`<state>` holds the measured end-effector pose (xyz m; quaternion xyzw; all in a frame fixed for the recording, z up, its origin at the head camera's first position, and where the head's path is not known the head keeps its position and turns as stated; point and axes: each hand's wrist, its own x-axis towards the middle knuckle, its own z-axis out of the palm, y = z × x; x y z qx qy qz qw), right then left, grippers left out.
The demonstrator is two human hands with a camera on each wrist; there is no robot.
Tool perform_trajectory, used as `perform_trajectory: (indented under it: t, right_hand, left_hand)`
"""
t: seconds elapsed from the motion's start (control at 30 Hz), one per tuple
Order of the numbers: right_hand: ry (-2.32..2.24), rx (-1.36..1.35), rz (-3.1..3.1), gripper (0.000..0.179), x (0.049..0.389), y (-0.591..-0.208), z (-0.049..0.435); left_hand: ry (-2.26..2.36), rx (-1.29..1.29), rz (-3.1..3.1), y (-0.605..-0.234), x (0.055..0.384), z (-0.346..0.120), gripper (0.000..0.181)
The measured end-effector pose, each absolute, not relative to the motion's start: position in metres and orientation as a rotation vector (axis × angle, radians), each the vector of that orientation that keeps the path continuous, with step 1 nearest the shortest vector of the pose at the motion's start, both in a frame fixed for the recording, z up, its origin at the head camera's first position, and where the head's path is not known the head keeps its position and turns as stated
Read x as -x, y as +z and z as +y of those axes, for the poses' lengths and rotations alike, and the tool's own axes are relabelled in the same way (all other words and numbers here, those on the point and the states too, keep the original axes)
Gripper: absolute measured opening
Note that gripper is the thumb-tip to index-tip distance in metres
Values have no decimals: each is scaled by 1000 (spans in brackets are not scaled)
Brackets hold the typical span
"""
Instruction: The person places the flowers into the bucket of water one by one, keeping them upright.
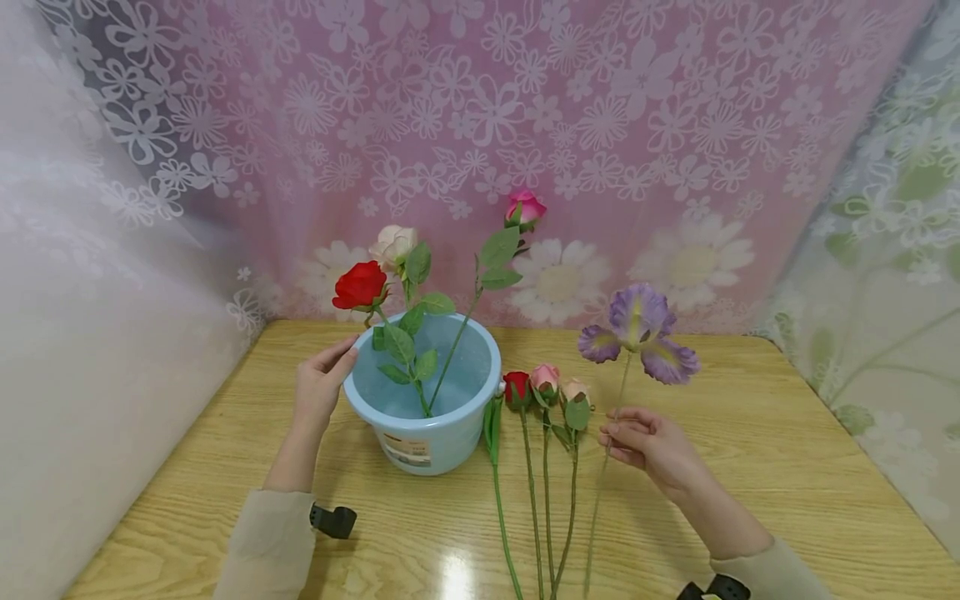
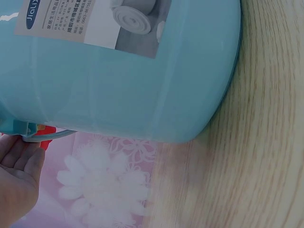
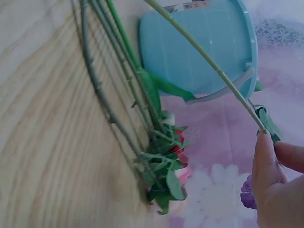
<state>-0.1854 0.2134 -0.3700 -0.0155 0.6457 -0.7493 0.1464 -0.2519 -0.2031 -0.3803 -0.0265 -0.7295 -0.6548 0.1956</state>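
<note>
Sleeves: we see the left sleeve and right sleeve at the near edge
Laid row: on the table lie, left to right, a green stem, a red bud, a pink bud and a pale bud; their stems run toward us
Right hand: thumb and fingertips meet in a light pinch on the iris stem; no gap beyond the stem's thickness
Left hand: holds the bucket at its rim by the end of the handle, fingers bent; how firmly, we cannot tell
Bucket: upright, just left of the laid row
Iris: outside the bucket, right of the pale bud, bloom up; its foot we cannot see; we judge the step to be bringing this stem up for the bucket; the next move calls for raising its foot over the rim, clear of the buds, bucket steadied
Roses: a red rose, white rose and magenta rose lean in the bucket, blooms above the rim; the iris would need threading beside them
Cloth: pink, flowered; hangs behind everything
</note>
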Motion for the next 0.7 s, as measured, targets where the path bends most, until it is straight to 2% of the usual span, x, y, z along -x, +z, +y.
perform_trajectory:
  t: [0.23, 0.7]
  right_hand:
    - [-2167, 174, 1911, 17, 186, -354, 204]
    - [-2239, 324, 1958, 15, 194, -311, 186]
  left_hand:
    - [-1843, 73, -2019, -381, 252, -203, 31]
    - [-1829, 61, -2049, -381, 253, -204, 33]
